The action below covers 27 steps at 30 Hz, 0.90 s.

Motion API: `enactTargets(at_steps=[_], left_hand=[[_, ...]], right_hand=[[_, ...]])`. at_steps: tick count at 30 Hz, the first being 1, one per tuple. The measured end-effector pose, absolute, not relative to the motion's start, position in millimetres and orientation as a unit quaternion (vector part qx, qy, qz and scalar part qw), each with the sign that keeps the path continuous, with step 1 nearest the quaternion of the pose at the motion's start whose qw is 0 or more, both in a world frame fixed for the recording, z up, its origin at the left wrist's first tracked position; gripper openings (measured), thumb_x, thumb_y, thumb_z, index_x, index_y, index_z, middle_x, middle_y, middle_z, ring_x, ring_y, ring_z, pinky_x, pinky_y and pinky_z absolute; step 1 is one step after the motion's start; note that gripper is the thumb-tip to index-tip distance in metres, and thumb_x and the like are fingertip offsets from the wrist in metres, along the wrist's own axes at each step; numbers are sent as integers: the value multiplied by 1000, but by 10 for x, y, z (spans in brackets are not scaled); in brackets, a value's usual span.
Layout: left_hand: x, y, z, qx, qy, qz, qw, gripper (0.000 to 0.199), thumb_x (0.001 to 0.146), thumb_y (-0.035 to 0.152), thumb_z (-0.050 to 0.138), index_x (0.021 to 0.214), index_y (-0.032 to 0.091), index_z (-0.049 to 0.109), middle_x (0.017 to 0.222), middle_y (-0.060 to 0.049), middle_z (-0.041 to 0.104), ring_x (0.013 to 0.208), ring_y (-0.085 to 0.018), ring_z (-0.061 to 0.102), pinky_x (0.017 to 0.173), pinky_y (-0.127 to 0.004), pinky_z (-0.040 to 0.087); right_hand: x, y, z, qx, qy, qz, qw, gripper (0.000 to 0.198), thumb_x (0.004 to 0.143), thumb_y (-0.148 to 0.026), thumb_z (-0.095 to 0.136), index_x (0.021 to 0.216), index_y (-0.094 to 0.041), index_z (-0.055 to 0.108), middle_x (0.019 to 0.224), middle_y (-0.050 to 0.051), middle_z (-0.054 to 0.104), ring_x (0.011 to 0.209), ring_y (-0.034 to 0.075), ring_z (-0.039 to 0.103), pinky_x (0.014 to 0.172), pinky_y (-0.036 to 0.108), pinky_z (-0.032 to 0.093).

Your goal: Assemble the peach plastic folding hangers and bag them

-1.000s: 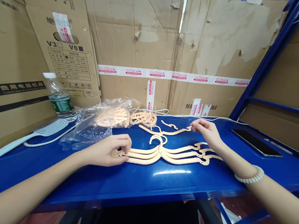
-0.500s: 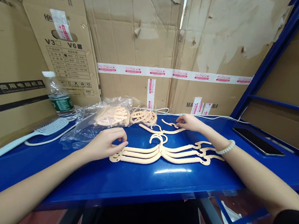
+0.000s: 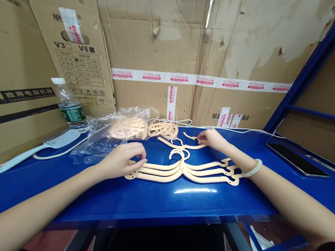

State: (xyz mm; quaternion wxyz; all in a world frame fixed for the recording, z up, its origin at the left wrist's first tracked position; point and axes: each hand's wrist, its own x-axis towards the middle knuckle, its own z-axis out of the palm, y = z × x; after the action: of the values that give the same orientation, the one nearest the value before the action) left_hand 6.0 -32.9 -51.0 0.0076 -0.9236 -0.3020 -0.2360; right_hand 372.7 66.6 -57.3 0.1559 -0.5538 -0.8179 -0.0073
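Lying at the left of the glossy blue counter (image 3: 160,201), a pale blue plastic hairbrush (image 3: 61,139) points its handle toward the near left. Just behind it stands a clear plastic bottle (image 3: 73,112) with a white cap and green label. A crinkled clear plastic bag (image 3: 93,144) spreads next along the counter, with a heap of peach plastic pieces (image 3: 130,126) in it.

In front of the bag, the left grip (image 3: 124,159) is half curled, a small gap showing between thumb and fingers. It hangs over the left ends of three nested peach plastic hangers (image 3: 182,168), which lie flat in a row, hooks toward the back; whether it touches them I cannot tell.

Beyond the hangers sits a bundle of peach looped pieces (image 3: 164,130), and to its right, nearer, one separate peach hanger (image 3: 180,146). Behind that hanger, a short curved peach piece (image 3: 189,137) reaches to the right grip (image 3: 213,140). This grip has its fingertips bunched at the piece's right end; I cannot tell whether they pinch it. A pale beaded bracelet (image 3: 254,168) circles the right wrist. Farther right, well apart, a black phone (image 3: 296,159) lies flat.
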Motion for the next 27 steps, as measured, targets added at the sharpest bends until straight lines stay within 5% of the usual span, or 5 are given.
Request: enactTargets(at_steps=[17,23,27], left_hand=[[108,-478,-422,-894,-344,-283,-50,7,87,24,54,91,18,57,83,-2,61,76,-15,57,71,-28,46],[388,-529,-196,-815,-377,-338,-283,33,83,33,61,111,17,54,101,-7,65,82,-16,64,74,-32,55],[721,-494,-193,-766,-365,-289,-443,41,81,42,64,113,18,55,99,-8,67,67,-15,65,56,-28,54]], right_hand=[[3741,453,-360,-580,-776,-28,246,15,70,-8,61,78,-12,74,73,7,74,71,20,71,67,24,52],[3557,57,-163,-477,-735,263,403,15,70,-24,69,80,-14,71,75,7,74,69,18,70,63,25,55],[3096,-315,-166,-386,-722,379,431,19,69,-31,73,79,-16,68,73,4,73,62,14,66,56,24,52]])
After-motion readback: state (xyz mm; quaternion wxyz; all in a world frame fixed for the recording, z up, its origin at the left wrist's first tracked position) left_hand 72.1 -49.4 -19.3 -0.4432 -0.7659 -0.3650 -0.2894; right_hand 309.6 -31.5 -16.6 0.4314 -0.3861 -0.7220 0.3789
